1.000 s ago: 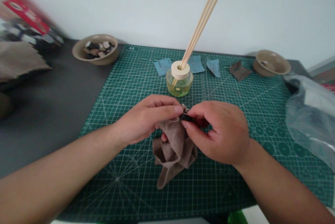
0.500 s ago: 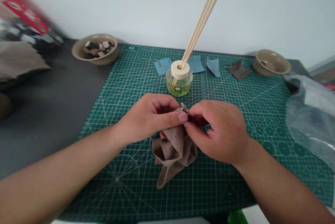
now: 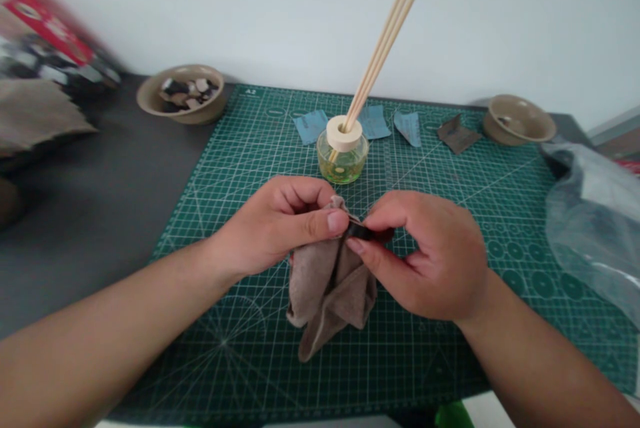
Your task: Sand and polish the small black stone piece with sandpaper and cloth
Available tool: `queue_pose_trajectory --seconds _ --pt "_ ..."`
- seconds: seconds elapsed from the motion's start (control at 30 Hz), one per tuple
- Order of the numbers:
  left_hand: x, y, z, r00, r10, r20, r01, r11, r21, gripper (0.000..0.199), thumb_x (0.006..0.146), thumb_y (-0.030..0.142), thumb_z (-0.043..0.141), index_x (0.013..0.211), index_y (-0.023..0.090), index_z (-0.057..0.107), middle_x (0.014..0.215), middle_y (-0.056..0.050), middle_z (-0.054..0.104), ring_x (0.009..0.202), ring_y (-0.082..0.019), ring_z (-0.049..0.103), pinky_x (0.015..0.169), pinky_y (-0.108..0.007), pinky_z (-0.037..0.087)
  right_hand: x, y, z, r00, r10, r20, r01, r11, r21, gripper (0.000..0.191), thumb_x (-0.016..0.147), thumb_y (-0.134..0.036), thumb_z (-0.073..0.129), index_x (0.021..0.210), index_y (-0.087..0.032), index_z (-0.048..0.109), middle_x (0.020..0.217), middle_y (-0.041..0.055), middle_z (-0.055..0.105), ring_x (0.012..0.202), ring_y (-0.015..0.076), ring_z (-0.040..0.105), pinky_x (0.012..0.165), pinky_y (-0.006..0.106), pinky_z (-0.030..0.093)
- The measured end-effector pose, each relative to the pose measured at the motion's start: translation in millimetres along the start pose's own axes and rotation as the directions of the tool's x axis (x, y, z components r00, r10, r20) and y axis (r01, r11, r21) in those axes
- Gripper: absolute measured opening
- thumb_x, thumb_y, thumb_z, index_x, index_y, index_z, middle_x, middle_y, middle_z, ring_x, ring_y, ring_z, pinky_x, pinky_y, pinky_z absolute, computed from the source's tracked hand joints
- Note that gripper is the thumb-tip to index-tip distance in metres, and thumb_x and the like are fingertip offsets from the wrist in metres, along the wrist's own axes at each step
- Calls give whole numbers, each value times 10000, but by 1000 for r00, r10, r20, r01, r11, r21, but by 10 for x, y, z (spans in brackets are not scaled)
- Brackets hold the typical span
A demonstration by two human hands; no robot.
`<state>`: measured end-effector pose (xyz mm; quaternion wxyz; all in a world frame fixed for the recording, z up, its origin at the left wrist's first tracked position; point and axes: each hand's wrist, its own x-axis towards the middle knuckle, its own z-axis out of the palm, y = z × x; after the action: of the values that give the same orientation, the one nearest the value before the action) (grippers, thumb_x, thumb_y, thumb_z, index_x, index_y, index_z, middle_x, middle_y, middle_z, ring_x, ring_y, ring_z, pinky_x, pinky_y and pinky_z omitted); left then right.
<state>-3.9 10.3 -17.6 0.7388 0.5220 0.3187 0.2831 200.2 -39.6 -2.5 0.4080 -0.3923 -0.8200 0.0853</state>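
A greyish-brown cloth (image 3: 327, 285) hangs in folds over the green cutting mat (image 3: 200, 215), pinched at its top by my left hand (image 3: 283, 225). The thumb of that hand presses on the cloth near a small black piece (image 3: 359, 232). My right hand (image 3: 425, 251) grips this black piece between thumb and forefinger, right beside the cloth's upper edge. The fingers hide most of the piece. Just beyond both hands stands a glass diffuser bottle (image 3: 343, 161) with a pale round cap and several wooden sticks.
Blue paper pieces (image 3: 311, 127) and a brown folded scrap (image 3: 459, 135) lie behind the bottle. A bowl of small pieces (image 3: 183, 111) is back left, another bowl (image 3: 520, 125) back right, near a clear plastic bag (image 3: 593, 215). Brown cloth (image 3: 37, 115) lies far left.
My left hand has shifted slightly left and my right hand slightly right. More of the black piece shows between them, and the cloth's folds hang differently, spread wider on the left.
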Motion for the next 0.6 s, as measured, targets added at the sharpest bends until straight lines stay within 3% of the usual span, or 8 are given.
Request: queue_pose_trajectory --seconds 0.23,0.4,0.6 --pt "4 -3 29 1000 5 -14 -6 1000 -20 357 767 407 850 710 145 615 531 47 502 431 -56 410 381 -146 333 13 10 24 999 53 2 -53 998 -40 86 767 -146 691 789 -161 609 716 -23 666 643 107 592 630 244 420" --pt "10 10 32 999 23 -30 -24 999 -31 389 765 435 838 664 145 600 541 33 513 444 -69 430 386 -164 341 24 33 41 998 60 20 -59 996 -65 92 780 -170 698 785 -163 606 712 -23 653 642 113 585 627 254 412" --pt "21 8 24 999 15 -34 -20 987 -157 397 802 489 785 710 126 652 576 -1 577 481 -89 503 432 -184 411 15 38 29 999 53 6 -53 997 -48 47 830 -171 687 838 -151 645 762 -20 687 686 108 613 672 241 440"
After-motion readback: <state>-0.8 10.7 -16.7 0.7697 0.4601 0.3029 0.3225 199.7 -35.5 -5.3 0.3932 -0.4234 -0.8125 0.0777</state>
